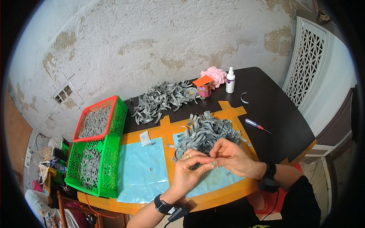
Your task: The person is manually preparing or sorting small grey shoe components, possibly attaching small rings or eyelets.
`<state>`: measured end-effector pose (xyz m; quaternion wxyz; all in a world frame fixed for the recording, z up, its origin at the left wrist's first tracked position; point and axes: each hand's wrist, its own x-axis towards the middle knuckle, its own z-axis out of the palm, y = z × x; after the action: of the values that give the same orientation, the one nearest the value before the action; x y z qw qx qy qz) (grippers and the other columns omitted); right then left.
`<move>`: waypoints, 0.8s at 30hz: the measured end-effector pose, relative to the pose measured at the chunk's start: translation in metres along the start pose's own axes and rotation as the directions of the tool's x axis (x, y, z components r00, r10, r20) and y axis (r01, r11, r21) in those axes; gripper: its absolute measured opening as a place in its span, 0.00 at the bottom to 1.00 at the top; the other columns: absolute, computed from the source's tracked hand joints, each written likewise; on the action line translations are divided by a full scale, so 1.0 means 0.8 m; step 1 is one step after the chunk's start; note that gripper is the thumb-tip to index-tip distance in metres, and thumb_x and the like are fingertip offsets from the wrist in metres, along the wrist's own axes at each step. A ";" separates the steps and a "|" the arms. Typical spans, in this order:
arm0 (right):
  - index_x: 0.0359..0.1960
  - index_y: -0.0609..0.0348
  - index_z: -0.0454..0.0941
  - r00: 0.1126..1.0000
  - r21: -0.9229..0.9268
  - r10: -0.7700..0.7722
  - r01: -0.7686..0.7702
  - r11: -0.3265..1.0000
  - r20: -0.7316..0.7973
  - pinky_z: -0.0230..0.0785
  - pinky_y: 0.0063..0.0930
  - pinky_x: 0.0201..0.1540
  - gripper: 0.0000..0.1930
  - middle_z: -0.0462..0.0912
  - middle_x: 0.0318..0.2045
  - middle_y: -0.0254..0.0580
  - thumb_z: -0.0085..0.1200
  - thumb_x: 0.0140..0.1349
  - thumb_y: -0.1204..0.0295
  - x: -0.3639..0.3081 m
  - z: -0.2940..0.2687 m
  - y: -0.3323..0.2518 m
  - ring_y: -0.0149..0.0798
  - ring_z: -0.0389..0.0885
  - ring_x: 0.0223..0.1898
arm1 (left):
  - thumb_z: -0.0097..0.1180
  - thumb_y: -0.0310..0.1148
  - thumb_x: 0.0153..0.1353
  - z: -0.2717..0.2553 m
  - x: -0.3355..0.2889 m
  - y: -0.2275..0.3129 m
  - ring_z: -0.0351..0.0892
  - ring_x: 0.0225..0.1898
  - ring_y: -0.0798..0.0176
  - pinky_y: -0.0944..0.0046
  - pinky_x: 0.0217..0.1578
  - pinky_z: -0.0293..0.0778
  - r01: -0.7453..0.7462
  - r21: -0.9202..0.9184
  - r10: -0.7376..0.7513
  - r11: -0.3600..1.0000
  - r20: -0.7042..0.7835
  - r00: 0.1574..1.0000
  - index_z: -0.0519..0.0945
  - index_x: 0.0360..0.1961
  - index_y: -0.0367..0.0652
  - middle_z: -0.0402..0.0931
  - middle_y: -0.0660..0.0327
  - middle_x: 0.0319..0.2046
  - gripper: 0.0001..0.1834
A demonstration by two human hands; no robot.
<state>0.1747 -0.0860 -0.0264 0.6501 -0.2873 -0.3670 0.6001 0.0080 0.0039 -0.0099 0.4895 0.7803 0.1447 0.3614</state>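
Fingertips nearly together, my left hand (194, 164) and my right hand (232, 159) meet over the front of the table. Each is closed in a pinch on a tiny pale piece between them, too small and covered to name. Just beyond the fingers rises a heap of curved grey strips (209, 131), partly hidden by my hands. Under the heap and my wrists lies a light blue plastic sheet (140, 173), edged with orange tape (166, 133). Several small grey bits are scattered on the sheet. A wristband with a cable sits on each of my wrists.
A second grey-strip heap (161, 99) lies by the wall. Left stand a green basket (111, 163) and a red basket (114, 104) of small grey pieces. Behind are a can (204, 90), pink cloth (216, 76) and white bottle (230, 83); right, a screwdriver (255, 124).
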 end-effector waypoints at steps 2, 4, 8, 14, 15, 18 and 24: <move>0.42 0.59 0.66 1.000 -0.013 0.006 -0.007 1.000 -0.019 0.68 0.21 0.47 0.15 0.74 0.38 0.35 0.58 0.57 0.83 0.000 0.001 -0.002 0.27 0.75 0.42 | 0.70 0.26 0.45 -0.001 0.002 0.002 0.73 0.34 0.65 0.66 0.39 0.70 -0.074 0.077 0.074 0.994 -0.002 0.997 0.85 0.30 0.43 0.80 0.65 0.30 0.09; 0.42 0.59 0.66 0.996 -0.025 0.071 -0.073 0.997 -0.050 0.68 0.20 0.46 0.15 0.74 0.38 0.35 0.58 0.57 0.82 0.001 0.003 -0.006 0.27 0.75 0.42 | 0.70 0.26 0.45 -0.002 0.002 0.003 0.73 0.35 0.64 0.66 0.39 0.70 -0.080 0.108 0.080 0.991 0.002 0.997 0.85 0.30 0.43 0.80 0.65 0.31 0.09; 0.42 0.59 0.65 0.998 -0.096 0.059 -0.059 0.994 -0.010 0.68 0.20 0.45 0.15 0.74 0.38 0.36 0.58 0.58 0.82 0.002 -0.003 -0.010 0.26 0.74 0.41 | 0.70 0.26 0.44 -0.001 0.004 0.006 0.73 0.35 0.64 0.65 0.39 0.70 -0.082 0.139 0.085 0.987 -0.016 0.996 0.85 0.29 0.43 0.79 0.65 0.31 0.09; 0.41 0.58 0.64 0.995 -0.261 -0.099 0.101 0.960 0.019 0.69 0.22 0.44 0.16 0.75 0.36 0.36 0.58 0.57 0.84 0.002 -0.002 -0.017 0.27 0.75 0.40 | 0.71 0.26 0.42 -0.003 0.001 0.001 0.74 0.37 0.61 0.64 0.40 0.70 -0.076 0.266 0.098 0.961 -0.073 0.992 0.84 0.27 0.43 0.76 0.64 0.32 0.09; 0.41 0.59 0.64 0.992 -0.312 -0.126 0.129 0.941 0.029 0.69 0.22 0.44 0.16 0.75 0.36 0.37 0.58 0.56 0.85 0.003 -0.003 -0.015 0.27 0.75 0.40 | 0.71 0.26 0.42 -0.003 0.001 0.000 0.74 0.37 0.61 0.64 0.40 0.70 -0.076 0.266 0.098 0.961 -0.072 0.993 0.84 0.27 0.43 0.76 0.64 0.32 0.09; 0.40 0.59 0.64 0.981 -0.414 -0.181 0.191 0.890 0.063 0.70 0.22 0.44 0.16 0.75 0.36 0.37 0.58 0.56 0.85 0.003 -0.006 -0.013 0.27 0.75 0.40 | 0.71 0.25 0.43 -0.001 0.001 -0.001 0.75 0.36 0.63 0.66 0.39 0.71 -0.041 0.266 0.059 0.963 -0.061 0.996 0.84 0.28 0.42 0.75 0.63 0.32 0.09; 0.37 0.60 0.65 0.962 -0.620 -0.222 0.272 0.736 0.158 0.71 0.23 0.43 0.14 0.76 0.35 0.39 0.58 0.56 0.85 0.002 -0.012 -0.014 0.28 0.77 0.39 | 0.70 0.24 0.46 -0.006 0.001 -0.003 0.75 0.33 0.68 0.70 0.35 0.73 0.107 0.047 -0.109 0.993 0.034 0.993 0.83 0.28 0.40 0.74 0.62 0.34 0.08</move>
<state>0.1892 -0.0849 -0.0227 0.5740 -0.4168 -0.6067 0.3587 0.0056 0.0089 -0.0107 0.4932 0.7886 0.1858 0.3167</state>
